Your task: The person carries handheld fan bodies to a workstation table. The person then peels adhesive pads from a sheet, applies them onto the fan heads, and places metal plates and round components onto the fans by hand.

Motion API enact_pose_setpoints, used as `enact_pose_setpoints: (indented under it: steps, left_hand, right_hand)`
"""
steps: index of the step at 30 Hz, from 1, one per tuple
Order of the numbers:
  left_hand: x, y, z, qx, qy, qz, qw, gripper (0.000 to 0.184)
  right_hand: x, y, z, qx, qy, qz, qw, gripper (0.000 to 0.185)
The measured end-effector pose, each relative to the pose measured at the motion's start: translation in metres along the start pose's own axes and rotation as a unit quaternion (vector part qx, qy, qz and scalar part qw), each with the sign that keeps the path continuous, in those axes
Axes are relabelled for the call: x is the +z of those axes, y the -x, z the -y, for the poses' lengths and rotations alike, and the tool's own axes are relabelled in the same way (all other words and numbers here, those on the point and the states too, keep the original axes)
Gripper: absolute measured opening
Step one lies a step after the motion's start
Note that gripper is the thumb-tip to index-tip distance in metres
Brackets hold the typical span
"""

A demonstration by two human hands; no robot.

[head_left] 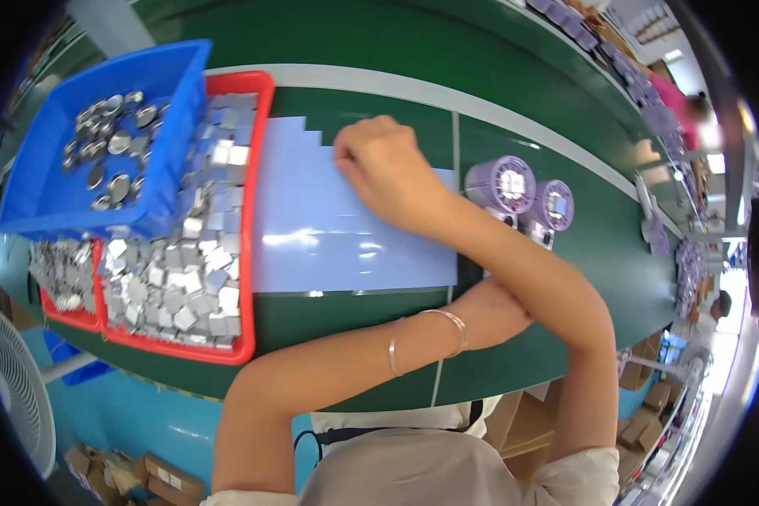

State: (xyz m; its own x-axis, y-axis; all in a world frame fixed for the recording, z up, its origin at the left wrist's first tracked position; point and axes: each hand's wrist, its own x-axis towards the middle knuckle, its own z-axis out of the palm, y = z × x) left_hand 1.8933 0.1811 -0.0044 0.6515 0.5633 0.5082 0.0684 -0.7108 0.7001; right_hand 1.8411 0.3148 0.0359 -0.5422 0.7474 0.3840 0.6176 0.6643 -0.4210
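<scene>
My right hand (385, 171) is over the upper part of a pale blue glossy sheet (354, 244) with a stepped upper edge. Its fingers are curled in and pressed together at that edge; what they hold, if anything, is hidden. My left arm, with a bracelet (447, 319) on it, passes under my right forearm. My left hand (508, 297) is mostly covered by that forearm, its fingers out of sight. Close beyond it lie two round purple fan-like units (499, 184) (553, 205) with white lower parts. A blue square shows in the centre of the right one.
At left, a red tray (249, 244) holds many silvery square pieces (173, 287). A blue bin (38, 181) with round metal parts (120, 142) rests on it. A fan (13, 388) stands at lower left. Purple parts (691, 270) line the far right, where other people are visible.
</scene>
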Motion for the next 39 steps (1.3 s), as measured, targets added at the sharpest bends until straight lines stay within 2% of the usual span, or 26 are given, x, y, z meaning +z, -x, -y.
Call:
enact_pose_setpoints:
  steps: [1, 2, 3, 4, 5, 7, 8, 9, 11, 14, 16, 19, 20, 22, 26, 39]
  left_hand:
    - [0.002, 0.002, 0.001, 0.004, 0.001, -0.012, 1.000, 0.036]
    - [-0.015, -0.006, -0.006, -0.064, 0.116, 0.020, 0.991, 0.038]
    - [-0.014, -0.003, -0.005, -0.054, 0.126, 0.019, 0.990, 0.038]
    - [-0.013, 0.001, -0.005, 0.008, -0.038, 0.046, 0.998, 0.039]
    - [-0.013, 0.004, -0.004, 0.066, -0.202, 0.067, 0.975, 0.040]
    - [-0.021, 0.004, -0.007, 0.095, -0.271, 0.041, 0.957, 0.036]
    - [-0.025, 0.002, -0.009, 0.097, -0.304, 0.042, 0.947, 0.033]
    - [-0.027, 0.000, -0.009, 0.104, -0.318, 0.018, 0.942, 0.030]
    - [-0.027, -0.001, -0.008, 0.104, -0.306, 0.017, 0.946, 0.028]
    - [-0.026, -0.001, -0.007, 0.103, -0.306, 0.014, 0.946, 0.027]
    - [-0.026, -0.001, -0.008, 0.102, -0.303, 0.021, 0.947, 0.026]
    - [-0.028, -0.002, -0.009, 0.092, -0.302, 0.018, 0.949, 0.029]
    - [-0.027, -0.002, -0.009, 0.091, -0.301, 0.013, 0.949, 0.028]
    - [-0.028, -0.003, -0.010, 0.088, -0.298, 0.010, 0.950, 0.027]
    - [-0.030, -0.004, -0.010, 0.087, -0.296, 0.017, 0.951, 0.027]
    - [-0.030, -0.004, -0.010, 0.078, -0.292, 0.024, 0.953, 0.028]
  right_hand:
    - [-0.008, 0.003, 0.003, -0.025, -0.022, 0.030, 0.999, 0.005]
    - [-0.026, 0.006, 0.010, -0.016, -0.009, 0.032, 0.999, 0.005]
    - [-0.043, 0.008, 0.020, -0.005, -0.081, 0.037, 0.996, 0.005]
    - [-0.057, 0.008, 0.028, 0.005, -0.156, 0.043, 0.987, 0.006]
    - [-0.076, 0.011, 0.029, 0.020, -0.152, 0.027, 0.988, 0.008]
    - [-0.116, 0.027, 0.021, 0.070, -0.149, -0.003, 0.986, 0.016]
    - [-0.126, 0.037, 0.005, 0.098, -0.200, -0.056, 0.973, 0.015]
    - [-0.145, 0.047, -0.004, 0.134, -0.188, -0.053, 0.971, 0.018]
    - [-0.165, 0.068, -0.026, 0.255, -0.217, -0.067, 0.940, 0.019]
    - [-0.174, 0.088, -0.051, 0.273, -0.206, -0.033, 0.939, 0.021]
    - [-0.167, 0.093, -0.055, 0.266, -0.234, -0.036, 0.935, 0.020]
    - [-0.162, 0.089, -0.049, 0.270, -0.253, 0.014, 0.929, 0.022]
    - [-0.158, 0.088, -0.050, 0.272, -0.256, 0.013, 0.928, 0.022]
    - [-0.151, 0.087, -0.053, 0.253, -0.161, -0.011, 0.954, 0.022]
    - [-0.153, 0.085, -0.053, 0.269, -0.178, 0.010, 0.947, 0.024]
    - [-0.152, 0.089, -0.055, 0.291, -0.220, -0.014, 0.931, 0.023]
